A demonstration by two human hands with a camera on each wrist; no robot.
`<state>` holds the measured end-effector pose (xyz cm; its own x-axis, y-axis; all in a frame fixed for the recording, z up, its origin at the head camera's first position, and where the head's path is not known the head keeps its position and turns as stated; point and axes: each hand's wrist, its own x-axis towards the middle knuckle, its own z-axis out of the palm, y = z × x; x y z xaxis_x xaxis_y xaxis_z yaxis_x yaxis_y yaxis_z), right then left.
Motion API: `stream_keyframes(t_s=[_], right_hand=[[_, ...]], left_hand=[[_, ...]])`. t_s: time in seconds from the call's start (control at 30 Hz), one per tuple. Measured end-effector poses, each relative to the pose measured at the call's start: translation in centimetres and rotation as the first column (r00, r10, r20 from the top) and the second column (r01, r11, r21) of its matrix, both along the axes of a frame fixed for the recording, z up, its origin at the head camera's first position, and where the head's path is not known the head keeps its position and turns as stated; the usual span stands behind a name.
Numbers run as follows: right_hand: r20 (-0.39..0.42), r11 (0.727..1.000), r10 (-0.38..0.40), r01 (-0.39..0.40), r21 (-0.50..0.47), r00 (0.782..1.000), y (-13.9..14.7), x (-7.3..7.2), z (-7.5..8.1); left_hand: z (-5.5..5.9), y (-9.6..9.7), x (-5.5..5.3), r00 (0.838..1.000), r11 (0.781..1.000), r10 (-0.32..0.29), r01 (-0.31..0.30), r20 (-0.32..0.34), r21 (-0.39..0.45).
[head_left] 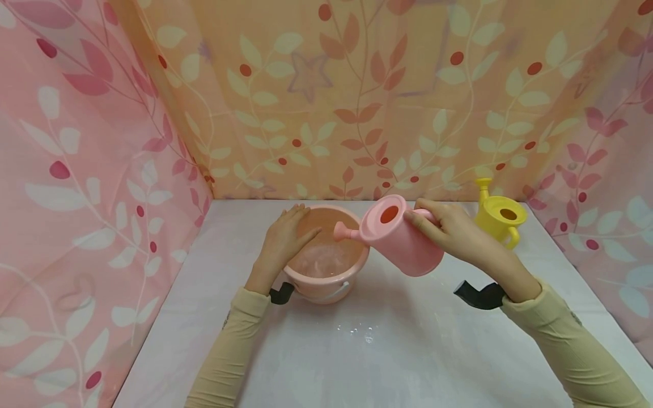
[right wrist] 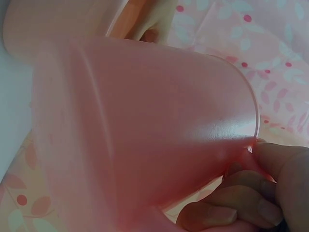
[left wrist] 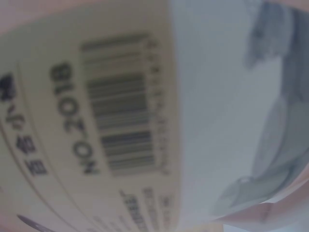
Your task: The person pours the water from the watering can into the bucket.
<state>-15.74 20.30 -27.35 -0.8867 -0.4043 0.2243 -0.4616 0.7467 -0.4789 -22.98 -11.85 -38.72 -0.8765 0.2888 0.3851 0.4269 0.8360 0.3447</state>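
My right hand (head_left: 449,229) grips the handle of a pink watering can (head_left: 408,243), fingers curled round it in the right wrist view. The can tilts left, its spout head (head_left: 344,231) over the opening of a peach-coloured bucket (head_left: 326,280). Water shows at the bottom of the bucket. On the bucket's left rim rests my left hand (head_left: 280,238), its fingers extended along the edge and its thumb stretched over the opening. Close up in the left wrist view is a label (left wrist: 116,106) with a barcode on a pale curved surface.
A yellow watering can (head_left: 497,218) stands at the back right, behind my right forearm. Water drops (head_left: 357,331) lie on the white tabletop (head_left: 408,362) in front of the bucket. Leaf-patterned curtains (head_left: 357,102) close off the back and both sides.
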Motion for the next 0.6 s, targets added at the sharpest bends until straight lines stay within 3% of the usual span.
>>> stream_keyframes(t_s=[0.6], right_hand=[[0.051,1.0,-0.013,0.013,0.004,0.999,-0.19,0.04,0.19]], left_hand=[[0.07,-0.05,-0.04,1.0,1.0,-0.013,0.013,-0.011,0.014]])
